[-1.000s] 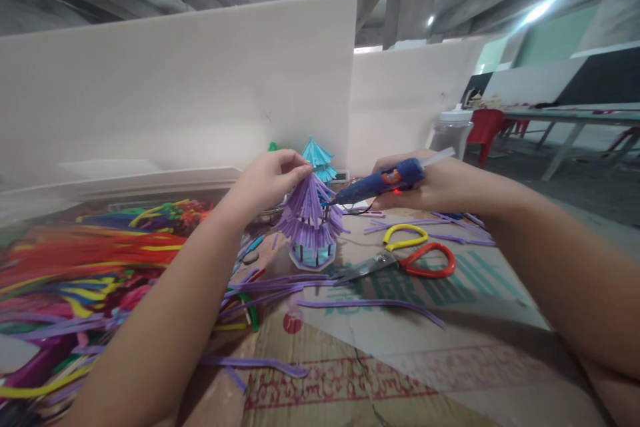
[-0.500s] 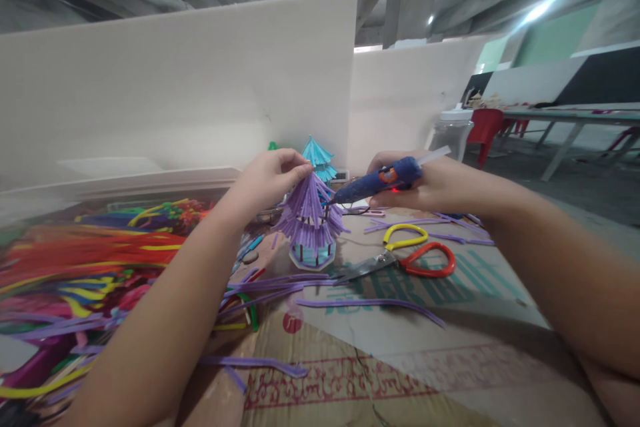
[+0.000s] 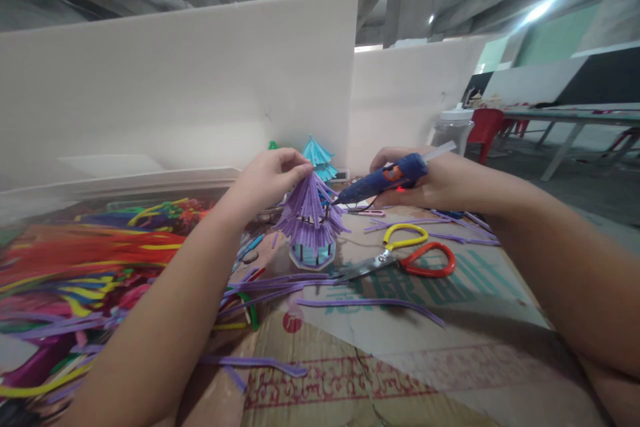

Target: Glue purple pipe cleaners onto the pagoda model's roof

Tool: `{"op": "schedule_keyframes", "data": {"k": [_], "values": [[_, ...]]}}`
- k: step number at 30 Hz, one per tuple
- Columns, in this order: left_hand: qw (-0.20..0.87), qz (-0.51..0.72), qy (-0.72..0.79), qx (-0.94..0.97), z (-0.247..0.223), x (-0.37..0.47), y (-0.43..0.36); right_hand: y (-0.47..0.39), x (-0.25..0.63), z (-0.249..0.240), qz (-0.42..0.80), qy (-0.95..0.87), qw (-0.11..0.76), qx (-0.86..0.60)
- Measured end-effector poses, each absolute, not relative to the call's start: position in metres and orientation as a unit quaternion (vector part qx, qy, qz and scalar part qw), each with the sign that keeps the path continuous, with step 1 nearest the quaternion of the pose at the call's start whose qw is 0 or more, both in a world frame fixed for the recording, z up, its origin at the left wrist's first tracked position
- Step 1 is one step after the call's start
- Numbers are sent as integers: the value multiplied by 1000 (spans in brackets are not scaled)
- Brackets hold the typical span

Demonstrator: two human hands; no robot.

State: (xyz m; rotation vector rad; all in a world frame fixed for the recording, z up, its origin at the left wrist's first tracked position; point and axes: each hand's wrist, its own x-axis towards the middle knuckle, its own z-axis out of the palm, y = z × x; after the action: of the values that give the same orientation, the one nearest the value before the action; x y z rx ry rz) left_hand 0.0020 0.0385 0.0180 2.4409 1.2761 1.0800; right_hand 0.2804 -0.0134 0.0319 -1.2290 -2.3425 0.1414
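A small pagoda model (image 3: 311,223) with two tiers of purple pipe-cleaner roofing stands upright on the cardboard. My left hand (image 3: 280,173) pinches the peak of its upper roof between thumb and fingers. Wrapped around a blue hot glue gun (image 3: 383,179), my right hand (image 3: 417,177) is to the right of the model. A clear glue stick pokes out of the gun's back, and a red light glows by my fingers. The gun's nozzle is beside the upper roof's right edge; whether it touches I cannot tell. Behind stands a turquoise-roofed model (image 3: 320,155).
Scissors (image 3: 385,259) with yellow and red handles lie in front of the model. Purple pipe cleaners (image 3: 370,303) are scattered around. At left a heap of coloured pipe cleaners (image 3: 100,247) spreads out. A white board (image 3: 175,93) rises behind; a clear jar (image 3: 453,127) stands at right.
My right hand and the glue gun have shifted slightly to the right, drawing the nozzle a little away from the roof. My left hand has stayed at the peak.
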Motion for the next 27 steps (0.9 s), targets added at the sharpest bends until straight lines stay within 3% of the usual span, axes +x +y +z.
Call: {"op": "schedule_keyframes", "data": {"k": [27], "values": [[76, 360, 429, 825, 17, 2, 39, -17, 279, 34, 59, -865, 210, -452]]}}
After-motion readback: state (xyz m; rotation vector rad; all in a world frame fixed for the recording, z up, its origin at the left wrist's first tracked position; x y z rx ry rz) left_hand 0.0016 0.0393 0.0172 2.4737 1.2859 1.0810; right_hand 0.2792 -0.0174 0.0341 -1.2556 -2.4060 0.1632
